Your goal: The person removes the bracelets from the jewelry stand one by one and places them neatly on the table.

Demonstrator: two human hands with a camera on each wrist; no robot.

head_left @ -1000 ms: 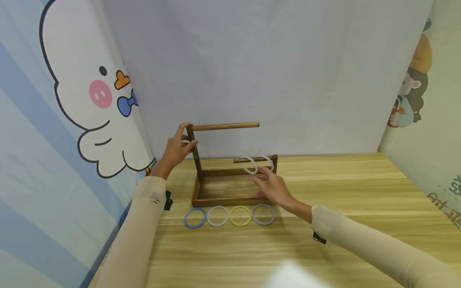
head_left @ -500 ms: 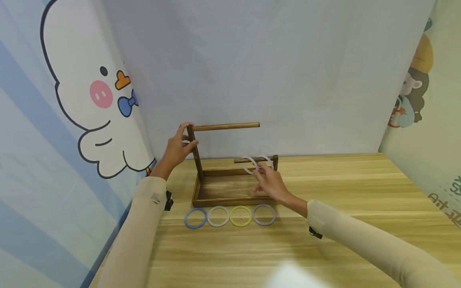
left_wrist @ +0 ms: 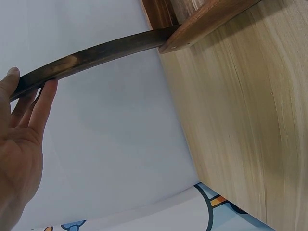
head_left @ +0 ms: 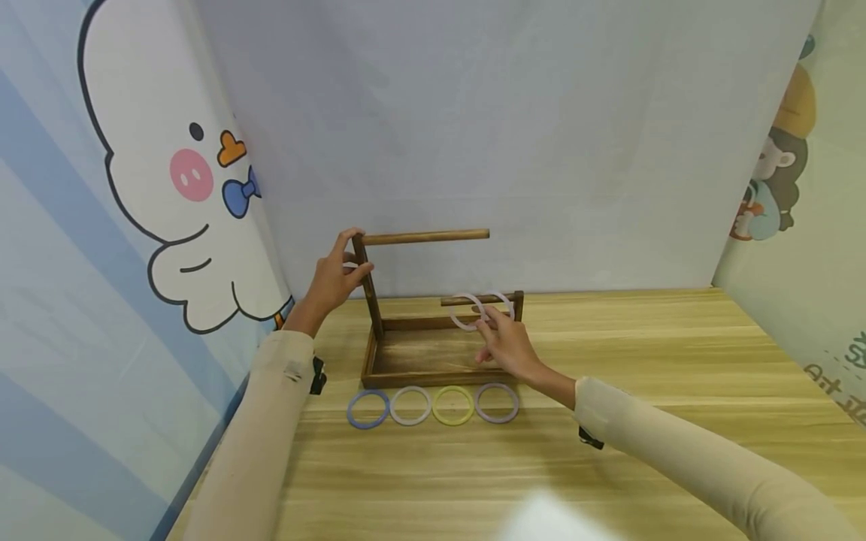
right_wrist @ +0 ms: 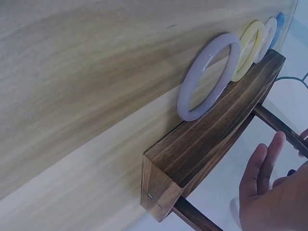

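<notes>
A dark wooden rack (head_left: 433, 378) has a shallow tray base, a tall left post (head_left: 368, 293) with a long upper bar (head_left: 426, 237), and a shorter right post with a low bar. My left hand (head_left: 329, 282) grips the tall post near its top; the left wrist view shows thumb and fingers on either side of this post (left_wrist: 96, 55). Two pale rings are around the low bar. My right hand (head_left: 512, 346) pinches the nearer-left pale bangle (head_left: 467, 312) at its lower right edge. The other pale bangle (head_left: 501, 299) sits by the short post, partly behind my fingers.
In front of the rack a row of bangles lies flat on the wooden table (head_left: 643, 338): blue (head_left: 367, 410), whitish (head_left: 410, 406), yellow (head_left: 452, 406) and pale purple (head_left: 497, 403). A white curtain (head_left: 541, 150) hangs behind; printed panels stand at both sides.
My right hand has shifted slightly left, its fingers closing on the left pale bangle. That bangle has turned to face the head camera more. My left hand stays on the post.
</notes>
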